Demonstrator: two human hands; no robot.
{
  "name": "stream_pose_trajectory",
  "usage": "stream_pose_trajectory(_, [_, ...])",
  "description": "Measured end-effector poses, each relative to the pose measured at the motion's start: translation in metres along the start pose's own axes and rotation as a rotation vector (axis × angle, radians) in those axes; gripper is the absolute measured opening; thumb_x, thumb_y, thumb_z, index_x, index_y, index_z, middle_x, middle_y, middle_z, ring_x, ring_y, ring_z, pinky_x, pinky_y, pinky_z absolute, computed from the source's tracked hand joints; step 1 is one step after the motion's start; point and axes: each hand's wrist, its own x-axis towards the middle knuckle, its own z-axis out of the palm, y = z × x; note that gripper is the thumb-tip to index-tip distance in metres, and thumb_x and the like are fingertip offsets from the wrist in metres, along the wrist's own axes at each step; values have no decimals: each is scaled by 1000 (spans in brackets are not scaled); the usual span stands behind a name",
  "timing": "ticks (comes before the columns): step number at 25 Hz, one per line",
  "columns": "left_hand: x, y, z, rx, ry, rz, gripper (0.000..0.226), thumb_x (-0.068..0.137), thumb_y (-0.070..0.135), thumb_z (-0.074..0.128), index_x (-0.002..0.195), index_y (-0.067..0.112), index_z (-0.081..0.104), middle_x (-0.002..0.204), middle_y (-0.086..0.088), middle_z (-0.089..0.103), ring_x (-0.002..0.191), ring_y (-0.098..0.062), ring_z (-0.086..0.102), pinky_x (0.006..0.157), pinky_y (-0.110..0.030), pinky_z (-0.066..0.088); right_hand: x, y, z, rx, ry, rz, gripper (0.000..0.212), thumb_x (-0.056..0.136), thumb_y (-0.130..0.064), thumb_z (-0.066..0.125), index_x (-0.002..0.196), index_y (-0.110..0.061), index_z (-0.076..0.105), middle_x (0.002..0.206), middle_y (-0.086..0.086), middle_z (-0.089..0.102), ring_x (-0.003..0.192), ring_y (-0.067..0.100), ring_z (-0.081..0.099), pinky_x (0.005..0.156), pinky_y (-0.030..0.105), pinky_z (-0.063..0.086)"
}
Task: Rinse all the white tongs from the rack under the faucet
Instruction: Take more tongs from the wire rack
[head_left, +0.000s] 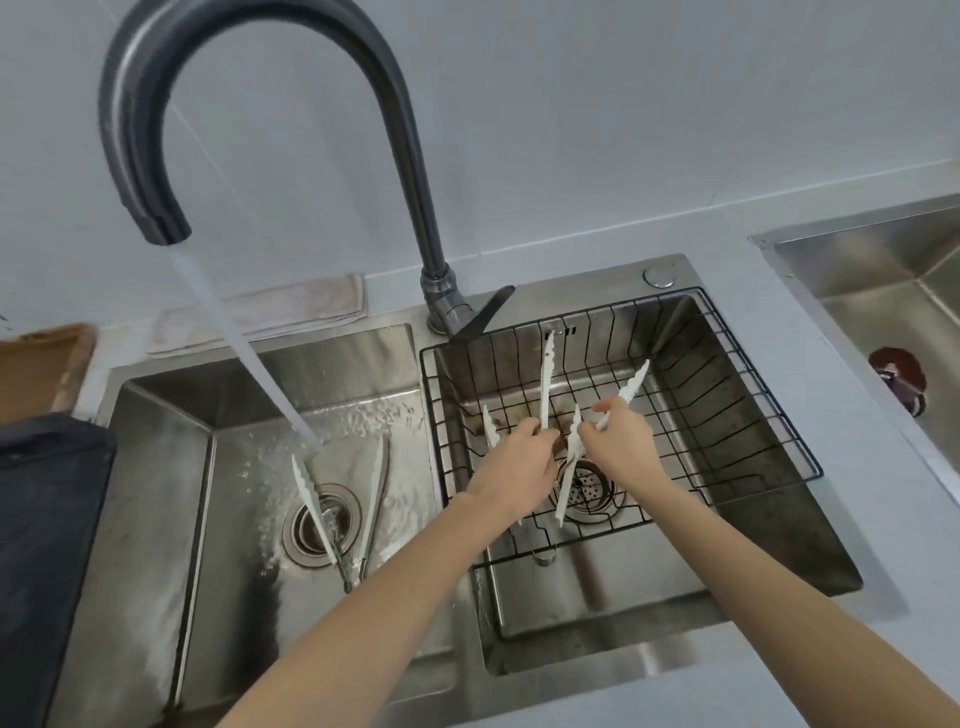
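Water runs from the dark grey gooseneck faucet (156, 130) into the left steel sink basin (156, 467), where one pair of white serrated plastic tongs (340, 514) lies across the drain. Over the black wire rack (727, 395) in the right basin, the left hand (519, 467) grips white tongs (545, 384); the right hand (621, 447) pinches another pair (631, 389).

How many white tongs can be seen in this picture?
3: one in the left basin under the water, one in the left hand, one in the right hand over the rack. Hands may hide more.
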Motion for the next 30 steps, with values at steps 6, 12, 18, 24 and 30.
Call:
stream_pose_trajectory(6, [-28,-7,-13,-233,188,-41,45,90,7,43,134,15,41,135,-6,40,87,-17,59,85,-28,48,-25,-24,3,44,13,-69,39,87,-17,52,123,-3,46,104,21,67,84,27,64,61,29,47])
stream_pose_trajectory(12, [-63,-21,-13,-452,297,-143,61,89,9,47,144,18,21,133,-8,40,67,-1,49,57,-9,42,-59,-40,19,63,5,-114,37,86,-18,53,122,-8,47,114,26,59,85,31,63,72,32,51])
stream_pose_trajectory(18, [-104,-61,-21,-823,373,-314,54,94,13,40,145,16,21,108,5,46,50,-8,59,42,-11,48,-91,-64,54,56,-84,-211,33,86,-17,53,119,-12,48,113,20,55,66,20,55,51,17,37])
stream_pose_trajectory(24, [-133,-115,-34,-989,436,-529,36,98,18,33,132,10,39,91,-5,62,49,-10,63,40,-18,52,-117,-106,96,-53,-157,-428,31,86,-16,53,116,-17,50,113,7,43,59,5,46,49,9,34])
stream_pose_trajectory(30, [-138,-160,-51,-1373,508,-670,26,98,17,37,119,7,48,98,-14,66,74,-19,67,58,-29,58,-112,-124,130,-96,-228,-426,31,88,-12,51,119,-14,49,111,5,45,57,-1,41,46,9,32])
